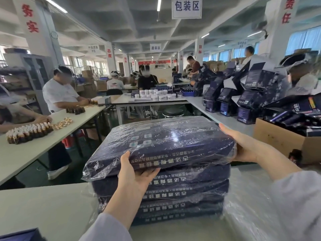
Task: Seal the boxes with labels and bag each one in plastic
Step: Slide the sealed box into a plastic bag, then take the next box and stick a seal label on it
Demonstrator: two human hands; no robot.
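While both hands hold the top box (166,145), the job is to set it down flat and straight on the stack (182,193) of bagged boxes. Down at seven o'clock a corner of another dark box (20,235) peeks in, and the white table (43,209) runs under it all. At six o'clock the left hand (134,174) pinches the near edge of the top box, thumb on top and fingers tucked under. At three o'clock the right hand (243,146) grips the right side, with its thumb lying along the top edge. Its fingers go under the box where I cannot see them. The top box is already in its clear plastic bag. It sits a bit crooked, turned and tipped against the boxes below. I think the good way is to slide it slowly until the edges line up, then pull the fingers out one hand at a time so it does not slam or slip. The plastic looks slick, so the stack could slide if pushed hard. A loose heap of clear bags (251,197) lies at four o'clock, just beside the stack. Farther off at two o'clock stands a brown carton (278,143) full of dark packs. Beyond it, open dark boxes (225,103) line a long table. At ten o'clock little bottles (29,133) sit in rows where other people work. Far off at twelve o'clock are white jars (156,96), and a hanging sign (186,7) is high above.
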